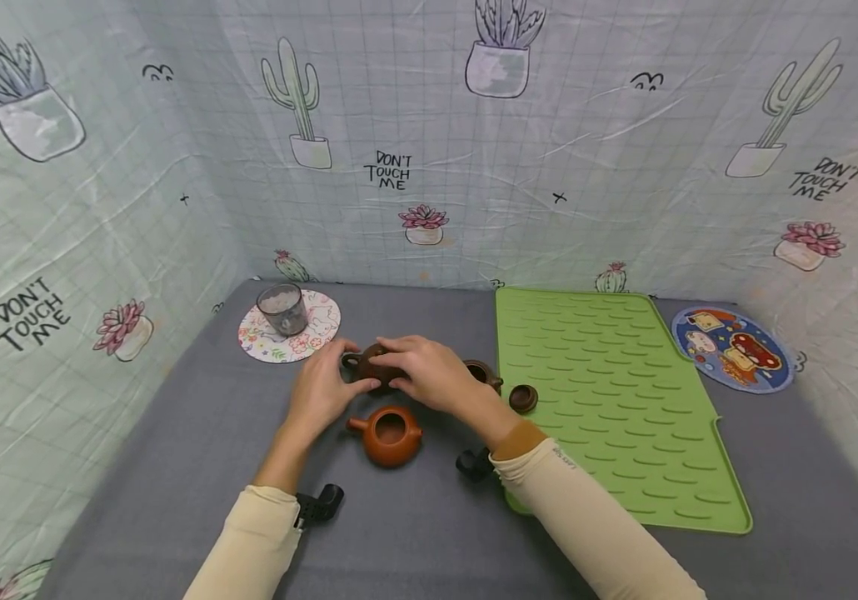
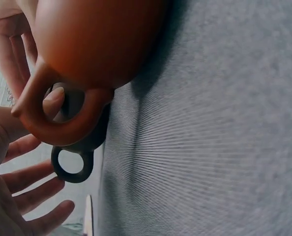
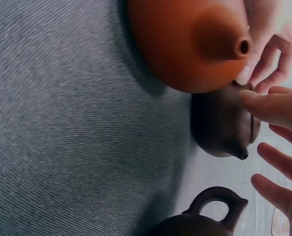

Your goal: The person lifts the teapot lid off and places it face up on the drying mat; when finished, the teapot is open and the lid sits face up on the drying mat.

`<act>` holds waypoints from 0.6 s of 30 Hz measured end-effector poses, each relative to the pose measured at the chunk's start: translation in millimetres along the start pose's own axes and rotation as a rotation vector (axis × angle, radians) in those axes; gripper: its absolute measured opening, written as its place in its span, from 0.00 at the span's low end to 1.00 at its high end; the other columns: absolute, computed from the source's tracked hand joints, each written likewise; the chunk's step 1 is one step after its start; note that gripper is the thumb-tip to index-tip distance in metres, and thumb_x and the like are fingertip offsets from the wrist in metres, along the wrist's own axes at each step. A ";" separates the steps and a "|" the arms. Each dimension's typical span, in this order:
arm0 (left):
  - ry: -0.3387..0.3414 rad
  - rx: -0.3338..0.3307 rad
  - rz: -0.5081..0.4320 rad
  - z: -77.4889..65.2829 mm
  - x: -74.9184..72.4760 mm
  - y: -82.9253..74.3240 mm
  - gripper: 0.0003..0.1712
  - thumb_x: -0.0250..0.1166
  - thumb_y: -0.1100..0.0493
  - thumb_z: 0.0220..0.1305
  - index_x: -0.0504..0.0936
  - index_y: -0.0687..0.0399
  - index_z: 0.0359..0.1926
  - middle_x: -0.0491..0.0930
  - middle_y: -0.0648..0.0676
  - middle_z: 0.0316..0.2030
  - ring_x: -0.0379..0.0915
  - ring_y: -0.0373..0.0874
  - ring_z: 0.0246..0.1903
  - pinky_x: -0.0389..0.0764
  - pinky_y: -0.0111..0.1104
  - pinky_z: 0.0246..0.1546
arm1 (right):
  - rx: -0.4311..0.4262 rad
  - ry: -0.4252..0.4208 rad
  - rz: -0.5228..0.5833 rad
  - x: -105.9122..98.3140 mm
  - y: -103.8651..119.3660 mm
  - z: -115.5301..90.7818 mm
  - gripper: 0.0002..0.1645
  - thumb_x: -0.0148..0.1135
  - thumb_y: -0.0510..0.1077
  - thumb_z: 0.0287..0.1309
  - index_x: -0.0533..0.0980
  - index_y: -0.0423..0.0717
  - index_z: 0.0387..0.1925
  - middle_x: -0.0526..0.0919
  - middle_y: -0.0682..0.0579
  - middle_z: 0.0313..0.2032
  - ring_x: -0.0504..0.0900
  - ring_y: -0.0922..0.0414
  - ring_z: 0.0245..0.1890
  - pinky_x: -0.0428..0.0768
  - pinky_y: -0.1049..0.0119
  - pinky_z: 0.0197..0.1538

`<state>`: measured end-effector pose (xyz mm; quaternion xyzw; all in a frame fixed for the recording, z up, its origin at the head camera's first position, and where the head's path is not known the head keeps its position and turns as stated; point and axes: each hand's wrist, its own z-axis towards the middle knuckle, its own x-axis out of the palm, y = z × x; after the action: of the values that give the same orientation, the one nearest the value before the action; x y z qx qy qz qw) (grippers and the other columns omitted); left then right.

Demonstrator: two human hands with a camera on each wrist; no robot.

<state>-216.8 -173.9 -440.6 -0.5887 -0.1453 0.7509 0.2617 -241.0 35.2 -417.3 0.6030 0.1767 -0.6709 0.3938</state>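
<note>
A dark brown teapot (image 1: 375, 370) stands between both hands on the grey cloth. My left hand (image 1: 321, 383) is at its handle side, thumb on the near side of the pot and fingers reaching round behind. From the right, my right hand (image 1: 429, 372) grips the top of the pot, thumb at the rim near the seam of what looks like its lid (image 3: 255, 128). The lid knob is hidden by fingers. In front sits a lidless orange clay teapot (image 1: 391, 442), untouched, its handle (image 2: 62, 130) towards the left and its spout (image 3: 229, 42) towards the right.
Behind my right wrist is another brown teapot (image 1: 483, 373), with a small brown lid (image 1: 523, 398) beside it on a green ridged mat (image 1: 601, 375). A glass (image 1: 282, 310) stands on a floral round coaster (image 1: 324, 312). A blue round coaster (image 1: 732, 350) lies far right.
</note>
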 end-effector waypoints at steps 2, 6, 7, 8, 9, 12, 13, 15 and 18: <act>-0.004 0.005 -0.008 -0.8 0.9 -0.2 0.32 0.82 0.51 0.50 0.80 0.58 0.53 0.84 0.61 0.52 0.81 0.59 0.51 0.79 0.52 0.53 | 0.006 0.001 -0.023 2.9 -0.2 0.7 0.28 0.69 0.45 0.65 0.78 0.58 0.65 0.72 0.52 0.73 0.76 0.51 0.69 0.81 0.55 0.64; -0.008 0.009 -0.028 -1.5 1.8 -1.0 0.29 0.82 0.51 0.50 0.82 0.57 0.51 0.84 0.60 0.50 0.81 0.58 0.50 0.79 0.51 0.53 | 0.023 0.004 -0.053 6.0 0.1 2.1 0.27 0.68 0.46 0.65 0.78 0.58 0.65 0.72 0.53 0.73 0.77 0.51 0.69 0.81 0.55 0.64; -0.008 0.008 -0.029 -1.2 1.9 -1.2 0.29 0.82 0.51 0.50 0.82 0.57 0.50 0.84 0.60 0.49 0.81 0.58 0.50 0.79 0.51 0.53 | 0.027 0.005 -0.060 6.1 0.0 2.7 0.27 0.68 0.46 0.66 0.78 0.58 0.65 0.73 0.53 0.73 0.77 0.52 0.69 0.81 0.56 0.64; -0.007 0.006 -0.029 -0.8 2.3 -1.0 0.29 0.82 0.51 0.50 0.82 0.57 0.50 0.84 0.60 0.49 0.81 0.58 0.50 0.79 0.51 0.53 | 0.031 0.005 -0.063 6.2 0.1 3.1 0.26 0.68 0.46 0.66 0.78 0.58 0.65 0.73 0.53 0.72 0.77 0.52 0.69 0.81 0.56 0.64; -0.006 0.004 -0.030 -0.4 2.6 -0.6 0.28 0.82 0.51 0.50 0.82 0.57 0.50 0.84 0.60 0.49 0.81 0.58 0.50 0.79 0.51 0.53 | 0.034 0.005 -0.064 6.6 0.0 3.5 0.26 0.68 0.46 0.66 0.78 0.58 0.65 0.73 0.53 0.72 0.77 0.52 0.68 0.81 0.56 0.64; 0.000 -0.002 -0.026 0.2 3.8 0.7 0.28 0.82 0.51 0.51 0.82 0.57 0.50 0.84 0.60 0.49 0.81 0.59 0.50 0.79 0.52 0.53 | 0.043 -0.004 -0.065 8.5 0.1 4.7 0.26 0.68 0.46 0.66 0.79 0.58 0.64 0.75 0.53 0.71 0.79 0.52 0.66 0.82 0.57 0.62; 0.002 -0.004 -0.024 0.4 4.3 1.4 0.28 0.82 0.51 0.51 0.82 0.57 0.50 0.84 0.60 0.49 0.81 0.59 0.50 0.79 0.52 0.53 | 0.046 -0.011 -0.057 9.2 0.4 5.1 0.26 0.68 0.45 0.65 0.79 0.57 0.64 0.75 0.52 0.70 0.80 0.51 0.65 0.82 0.57 0.62; 0.006 -0.009 -0.024 0.6 5.0 2.6 0.28 0.82 0.51 0.51 0.83 0.57 0.50 0.84 0.60 0.49 0.81 0.58 0.50 0.79 0.52 0.53 | 0.051 -0.024 -0.042 10.4 0.9 5.7 0.25 0.69 0.44 0.65 0.80 0.56 0.63 0.77 0.51 0.69 0.82 0.50 0.64 0.83 0.57 0.61; 0.005 -0.015 -0.026 1.2 5.3 3.9 0.28 0.82 0.51 0.50 0.83 0.57 0.50 0.84 0.60 0.49 0.81 0.58 0.50 0.79 0.52 0.53 | 0.058 -0.036 -0.020 11.8 1.9 6.9 0.25 0.70 0.43 0.64 0.80 0.55 0.63 0.78 0.49 0.68 0.82 0.49 0.63 0.83 0.56 0.61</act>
<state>-219.7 -174.1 -446.6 -0.5905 -0.1582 0.7449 0.2672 -243.9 25.4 -426.6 0.6004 0.1560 -0.6903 0.3724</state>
